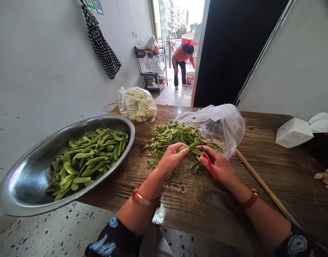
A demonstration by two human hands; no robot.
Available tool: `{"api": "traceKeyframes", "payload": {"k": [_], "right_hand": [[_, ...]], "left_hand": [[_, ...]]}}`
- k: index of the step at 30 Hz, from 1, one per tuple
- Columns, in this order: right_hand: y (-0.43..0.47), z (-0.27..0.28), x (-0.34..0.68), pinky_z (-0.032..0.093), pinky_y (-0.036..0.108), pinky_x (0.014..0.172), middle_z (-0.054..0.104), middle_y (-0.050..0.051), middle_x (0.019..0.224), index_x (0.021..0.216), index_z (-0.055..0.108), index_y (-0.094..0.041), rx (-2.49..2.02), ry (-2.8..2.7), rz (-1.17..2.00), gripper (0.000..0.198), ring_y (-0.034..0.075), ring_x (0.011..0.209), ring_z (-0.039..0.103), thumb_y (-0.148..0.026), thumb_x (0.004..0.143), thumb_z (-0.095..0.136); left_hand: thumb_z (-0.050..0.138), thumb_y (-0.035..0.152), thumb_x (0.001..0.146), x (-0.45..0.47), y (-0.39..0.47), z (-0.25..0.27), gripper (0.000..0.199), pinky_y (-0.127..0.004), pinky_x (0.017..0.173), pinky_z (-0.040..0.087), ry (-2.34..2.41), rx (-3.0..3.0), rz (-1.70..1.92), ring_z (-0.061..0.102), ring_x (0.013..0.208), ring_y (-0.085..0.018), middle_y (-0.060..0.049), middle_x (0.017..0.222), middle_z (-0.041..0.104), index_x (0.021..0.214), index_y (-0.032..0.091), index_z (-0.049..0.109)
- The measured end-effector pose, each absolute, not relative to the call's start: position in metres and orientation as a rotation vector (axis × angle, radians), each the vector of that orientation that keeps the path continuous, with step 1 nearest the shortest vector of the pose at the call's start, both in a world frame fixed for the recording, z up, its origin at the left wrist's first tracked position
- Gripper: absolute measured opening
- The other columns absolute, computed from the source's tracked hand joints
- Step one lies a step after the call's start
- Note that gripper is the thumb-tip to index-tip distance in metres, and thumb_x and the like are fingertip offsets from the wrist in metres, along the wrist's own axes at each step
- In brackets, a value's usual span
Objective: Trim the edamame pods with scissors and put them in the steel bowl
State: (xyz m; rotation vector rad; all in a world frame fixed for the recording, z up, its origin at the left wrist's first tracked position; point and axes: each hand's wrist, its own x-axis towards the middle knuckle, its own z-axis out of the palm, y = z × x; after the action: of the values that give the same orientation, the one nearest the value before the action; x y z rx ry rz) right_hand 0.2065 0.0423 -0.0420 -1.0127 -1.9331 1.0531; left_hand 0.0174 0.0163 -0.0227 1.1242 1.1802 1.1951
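Note:
Between the fingers of my left hand (172, 157) is a green edamame pod (194, 145), its tip pointing right. My right hand (219, 165) is closed around red-handled scissors (212, 167), whose dark blades reach up to the pod's right end. Behind both hands lies a heap of edamame pods (166, 136) with cut-off bits scattered around it. To the left, a large steel bowl (21, 180) holds many more loose pods (86, 160).
A bag of cauliflower (139, 105) and a crumpled clear plastic bag (223, 121) lie at the table's back. Bamboo sticks (263, 184), a tissue pack (294, 132) and peanuts (326, 176) are on the right. A person (181, 62) bends over a bucket (190, 78) by the doorway.

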Motion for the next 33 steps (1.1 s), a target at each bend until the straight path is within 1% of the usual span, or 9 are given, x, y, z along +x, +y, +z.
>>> {"api": "traceKeyframes", "payload": {"k": [7, 11, 15, 20, 22, 25, 30, 33], "right_hand": [[0.0416, -0.0363, 0.2055, 0.043, 0.026, 0.062, 0.056, 0.0, 0.075, 0.116, 0.059, -0.016, -0.981, -1.848, 1.203, 0.046, 0.014, 0.065, 0.051, -0.049, 0.084, 0.055], [0.0418, -0.0364, 0.2054, 0.043, 0.026, 0.062, 0.055, 0.0, 0.073, 0.119, 0.058, -0.016, -0.989, -1.867, 1.197, 0.046, 0.014, 0.066, 0.05, -0.047, 0.085, 0.055], [0.0417, -0.0365, 0.2059, 0.043, 0.025, 0.062, 0.056, 0.0, 0.075, 0.117, 0.059, -0.016, -0.972, -1.854, 1.227, 0.045, 0.014, 0.065, 0.05, -0.048, 0.085, 0.054], [0.0402, -0.0369, 0.2062, 0.039, 0.023, 0.054, 0.053, -0.001, 0.071, 0.118, 0.058, -0.015, -0.997, -1.828, 1.274, 0.048, 0.011, 0.057, 0.045, -0.05, 0.086, 0.052], [0.04, -0.0377, 0.2065, 0.038, 0.023, 0.053, 0.053, -0.001, 0.071, 0.118, 0.058, -0.015, -0.995, -1.831, 1.266, 0.048, 0.011, 0.057, 0.044, -0.051, 0.086, 0.052], [0.0399, -0.0387, 0.2068, 0.038, 0.023, 0.054, 0.053, -0.001, 0.072, 0.118, 0.058, -0.015, -0.99, -1.828, 1.261, 0.048, 0.011, 0.058, 0.045, -0.051, 0.086, 0.053], [0.0384, -0.0359, 0.2064, 0.035, 0.023, 0.05, 0.054, -0.001, 0.07, 0.116, 0.06, -0.014, -1.012, -1.787, 1.311, 0.049, 0.011, 0.055, 0.043, -0.052, 0.085, 0.054], [0.0376, -0.033, 0.2062, 0.036, 0.023, 0.052, 0.056, 0.0, 0.072, 0.113, 0.062, -0.014, -0.999, -1.791, 1.285, 0.048, 0.012, 0.059, 0.046, -0.052, 0.084, 0.055]], "left_hand": [[0.069, 0.046, 0.071, 0.0186, 0.0156, -0.0199, 0.035, -0.022, 0.047, 0.015, 1.186, 1.13, 1.225, 0.024, 0.046, -0.004, 0.008, 0.054, 0.034, 0.079, 0.013, 0.059], [0.068, 0.045, 0.073, 0.0193, 0.0151, -0.0187, 0.034, -0.021, 0.047, 0.016, 1.182, 1.143, 1.234, 0.025, 0.047, -0.004, 0.008, 0.054, 0.034, 0.08, 0.014, 0.059], [0.067, 0.047, 0.072, 0.0201, 0.0137, -0.0171, 0.035, -0.022, 0.047, 0.015, 1.199, 1.177, 1.205, 0.024, 0.047, -0.005, 0.007, 0.053, 0.034, 0.079, 0.014, 0.06], [0.063, 0.046, 0.075, 0.021, 0.0121, -0.0152, 0.034, -0.022, 0.047, 0.015, 1.233, 1.241, 1.175, 0.023, 0.048, -0.005, 0.008, 0.052, 0.034, 0.08, 0.013, 0.06], [0.063, 0.046, 0.075, 0.0208, 0.0121, -0.0149, 0.035, -0.021, 0.048, 0.016, 1.244, 1.255, 1.168, 0.024, 0.048, -0.005, 0.008, 0.052, 0.034, 0.081, 0.012, 0.06], [0.063, 0.047, 0.075, 0.0201, 0.0125, -0.0151, 0.036, -0.021, 0.048, 0.017, 1.258, 1.282, 1.157, 0.025, 0.049, -0.005, 0.007, 0.052, 0.035, 0.081, 0.012, 0.06], [0.062, 0.047, 0.076, 0.0192, 0.0134, -0.0165, 0.035, -0.02, 0.048, 0.018, 1.26, 1.304, 1.158, 0.026, 0.049, -0.005, 0.007, 0.054, 0.037, 0.081, 0.012, 0.061], [0.062, 0.046, 0.076, 0.0191, 0.0134, -0.0166, 0.035, -0.02, 0.048, 0.018, 1.268, 1.321, 1.138, 0.027, 0.049, -0.005, 0.006, 0.054, 0.037, 0.081, 0.012, 0.062]]}}
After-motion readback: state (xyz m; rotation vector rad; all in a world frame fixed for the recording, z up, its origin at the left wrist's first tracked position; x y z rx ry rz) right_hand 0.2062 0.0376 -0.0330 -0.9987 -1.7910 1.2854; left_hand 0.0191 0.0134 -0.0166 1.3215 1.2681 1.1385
